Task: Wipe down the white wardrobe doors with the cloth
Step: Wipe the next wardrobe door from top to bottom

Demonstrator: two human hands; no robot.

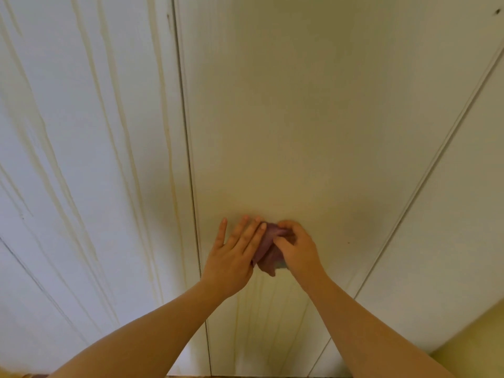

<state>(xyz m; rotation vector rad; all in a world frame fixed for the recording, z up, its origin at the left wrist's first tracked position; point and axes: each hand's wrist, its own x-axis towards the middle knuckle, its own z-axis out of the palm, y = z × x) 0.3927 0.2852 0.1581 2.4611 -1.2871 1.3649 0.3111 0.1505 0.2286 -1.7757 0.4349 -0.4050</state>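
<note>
Where left hand (234,257) and right hand (297,250) meet, 1 cloth (266,251), 1 door (300,118)

Most of the crumpled purple cloth (268,248) is out of sight, bunched between the two hands. The left hand (231,257) lies flat over its left edge, and the right hand (298,248) curls round it, fingertips buried in the folds. A bluish scrap peeks out under the right hand, too small to make out. The white panelled wardrobe doors (313,118) run off every edge. Both forearms (152,339) are cut by the bottom edge. Top right, a dark speck (497,11), too tiny to identify.
</note>
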